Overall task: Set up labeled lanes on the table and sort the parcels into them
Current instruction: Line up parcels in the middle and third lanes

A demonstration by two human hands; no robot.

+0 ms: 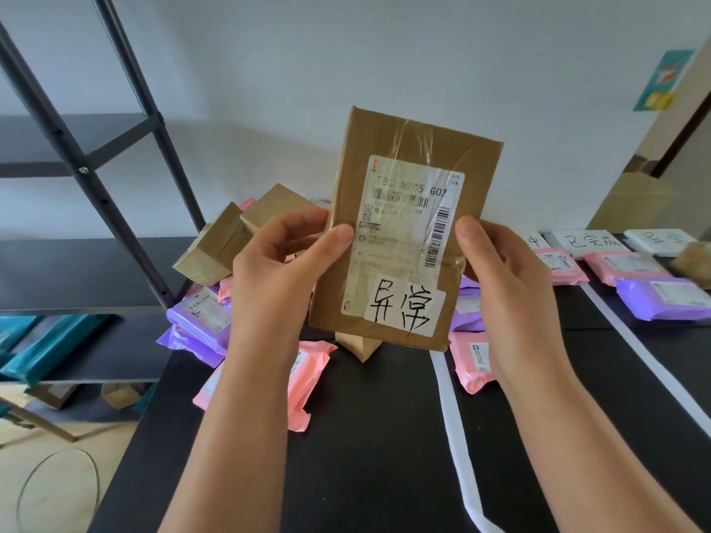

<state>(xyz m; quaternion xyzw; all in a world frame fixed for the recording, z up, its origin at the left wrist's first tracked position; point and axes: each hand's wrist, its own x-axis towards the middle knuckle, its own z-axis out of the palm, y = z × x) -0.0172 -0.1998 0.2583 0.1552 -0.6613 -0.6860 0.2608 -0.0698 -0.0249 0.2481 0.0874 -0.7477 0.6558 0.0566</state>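
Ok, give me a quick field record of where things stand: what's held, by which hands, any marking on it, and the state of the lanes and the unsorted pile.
held item: brown parcel, raised upright above the table
left hand: fingers grip the parcel's left edge
right hand: fingers grip its right edge
marking: handwritten sticker reading 异常, below the shipping label
lanes: white tape strips on the table; lane cards at the far end
sorted: pink parcels and a purple parcel in the right-side lanes
unsorted pile: brown boxes, purple and pink mailers at left
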